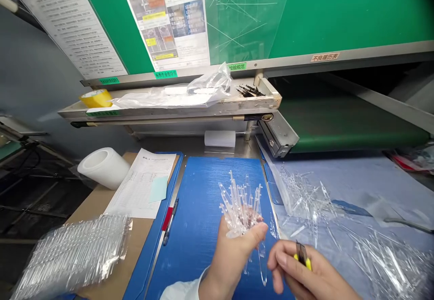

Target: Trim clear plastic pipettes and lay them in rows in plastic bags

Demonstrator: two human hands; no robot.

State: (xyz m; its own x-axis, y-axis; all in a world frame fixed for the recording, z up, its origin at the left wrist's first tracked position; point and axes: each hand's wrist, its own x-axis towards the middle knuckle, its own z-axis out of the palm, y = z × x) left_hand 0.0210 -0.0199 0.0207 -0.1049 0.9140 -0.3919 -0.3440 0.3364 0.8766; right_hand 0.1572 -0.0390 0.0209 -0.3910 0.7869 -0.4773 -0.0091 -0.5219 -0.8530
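My left hand (228, 257) is closed around a bunch of clear plastic pieces (239, 200), thin and rod-like. Their tips fan upward, and a few ends hang below the fist. Just to its right, my right hand (305, 273) has its fingers curled round a yellow-and-black utility knife (303, 255); most of that tool is hidden in the palm. The two hands are close but apart, over the right edge of a blue mat (193, 236). Clear plastic pieces (393, 259) lie loose in a pile right of my right hand.
Another heap of clear pieces (308, 191) lies farther back. At left are a filled clear bag (81, 250), a white roll (103, 166), papers (139, 182) and a pen (170, 222). A shelf (190, 108) and a green conveyor belt (356, 124) stand behind.
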